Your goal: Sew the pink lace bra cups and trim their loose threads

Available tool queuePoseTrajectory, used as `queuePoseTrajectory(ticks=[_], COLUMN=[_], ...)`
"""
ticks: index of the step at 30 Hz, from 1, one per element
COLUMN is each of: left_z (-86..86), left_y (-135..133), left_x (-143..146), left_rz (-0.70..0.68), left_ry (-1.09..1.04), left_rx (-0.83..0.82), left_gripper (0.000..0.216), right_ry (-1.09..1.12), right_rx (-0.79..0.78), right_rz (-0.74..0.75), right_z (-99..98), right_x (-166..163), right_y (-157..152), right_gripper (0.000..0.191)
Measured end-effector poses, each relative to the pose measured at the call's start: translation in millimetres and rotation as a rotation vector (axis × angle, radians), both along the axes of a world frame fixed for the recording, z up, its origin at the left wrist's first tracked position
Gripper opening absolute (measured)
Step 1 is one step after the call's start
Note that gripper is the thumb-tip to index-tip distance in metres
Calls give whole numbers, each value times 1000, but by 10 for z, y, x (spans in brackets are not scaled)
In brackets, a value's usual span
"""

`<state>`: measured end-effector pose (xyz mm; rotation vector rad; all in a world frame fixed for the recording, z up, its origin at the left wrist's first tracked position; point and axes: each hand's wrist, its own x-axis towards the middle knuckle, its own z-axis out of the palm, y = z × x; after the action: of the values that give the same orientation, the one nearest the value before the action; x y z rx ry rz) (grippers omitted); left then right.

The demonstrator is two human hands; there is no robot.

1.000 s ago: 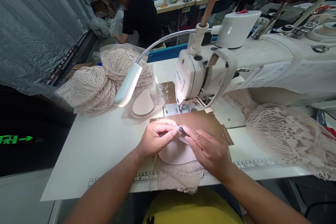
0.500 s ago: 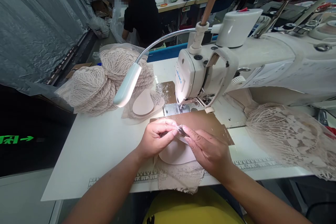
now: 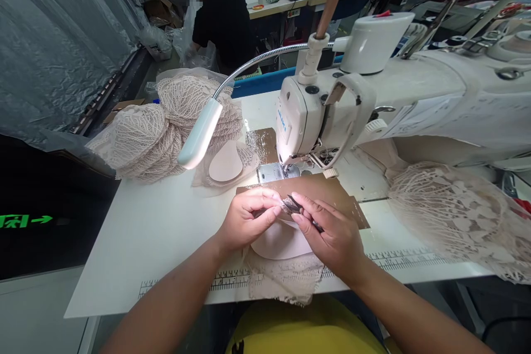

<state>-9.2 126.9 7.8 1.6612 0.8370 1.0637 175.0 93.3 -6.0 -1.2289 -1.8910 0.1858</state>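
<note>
My left hand (image 3: 249, 217) is closed, pinching the upper edge of a pale pink lace piece (image 3: 286, 281) at the table's front. A smooth, rounded pale panel (image 3: 279, 241) lies on that lace, below my fingers. In my closed right hand (image 3: 335, 233) are small dark thread snips (image 3: 293, 206), their tips close to the left fingertips at the fabric's edge. Part of the snips is hidden by my fingers. Both hands are just in front of the needle area of a white sewing machine (image 3: 302, 119), over a brown sheet (image 3: 319, 191).
Stacked lace pieces (image 3: 141, 133) lie at the left, beside a pale teardrop panel (image 3: 226, 161). A lamp (image 3: 201, 133) on a bendable neck hangs over the table. More lace (image 3: 452, 204) spreads at the right. Printed rulers (image 3: 409, 260) line the front edge. Behind, a person (image 3: 226, 19) bends over plastic bags.
In my right hand the snips have turned and now show more plainly between the fingers. The left hand keeps its pinch in place. The person behind has shifted slightly.
</note>
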Motion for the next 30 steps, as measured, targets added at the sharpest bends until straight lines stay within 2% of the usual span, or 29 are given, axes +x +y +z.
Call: queuePoseTrajectory(ticks=[5,9,12,16,24,30], left_z=[6,6,9,15,37,34], left_y=[-4,-14,-19,-19,-22,-11], left_x=[-1,17,33,45,33,22], left_rz=[8,-25,-75,-118,-107,-97], left_ry=[29,51,59,64,34,26], left_rx=[4,28,65,78,41,20], left_gripper=[14,15,15,16,12,12], right_ry=[128,136,79,38,243,312], right_rx=[-169,-130,-79,-131,-248,-311], right_rz=[-16,112,173,117,3,-33], right_z=[66,81,46,14,135,119], right_x=[24,20,-1,-14,28,106], right_y=[-20,-1,37,50,19,14], right_gripper=[32,17,15,8,17,19])
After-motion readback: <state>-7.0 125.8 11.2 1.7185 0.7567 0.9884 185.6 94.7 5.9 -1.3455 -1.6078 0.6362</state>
